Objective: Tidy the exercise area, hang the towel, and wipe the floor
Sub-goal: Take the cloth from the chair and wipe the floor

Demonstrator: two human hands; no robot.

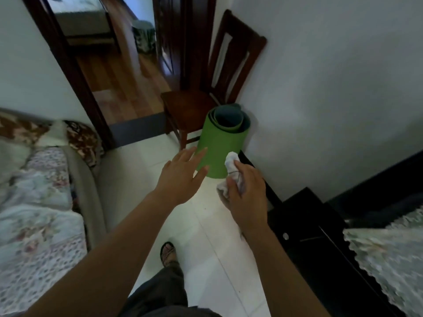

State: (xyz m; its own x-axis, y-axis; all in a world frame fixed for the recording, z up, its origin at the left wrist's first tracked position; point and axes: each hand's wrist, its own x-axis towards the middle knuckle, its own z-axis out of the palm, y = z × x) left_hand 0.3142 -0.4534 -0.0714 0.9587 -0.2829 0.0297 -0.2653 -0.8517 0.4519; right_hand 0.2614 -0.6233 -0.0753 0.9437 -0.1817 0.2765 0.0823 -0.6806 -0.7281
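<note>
Tidying done: a rolled green foam exercise mat [219, 145] is seen stood on end on the white tiled floor [206, 225], against the pale wall [320, 88] and just beside a dark wooden chair [187, 106]. This part is judged to be finished or nearly so.
Towel: a crumpled white cloth [232, 160] is not yet hung. Whether it is the towel or a wiping rag cannot be told.
Floor: no wiping is shown. The cloth is held up off the tiles, so this step is judged to be left to do.
Left hand [180, 177]: it is held flat and spread, with straight fingers and nothing gripped.
Right hand [247, 197]: it is clamped round the white cloth, which sticks out above the thumb and bunches below the fingers.
Hands to each other: they are kept apart, with the right hand at about 4 o'clock from the left.
Mat to left hand: the mat is placed at about 1 o'clock from it. The fingertips overlap the mat's lower side, but contact cannot be confirmed.
Mat to right hand: the mat is placed at about 11 o'clock from it. The top of the cloth is seen against the mat's right edge.
Surroundings: a bed with a floral quilt [34, 202] is seen at 9 o'clock in the view. A low black cabinet [309, 225] under a lace cover [389, 248] is seen at 4 o'clock.
</note>
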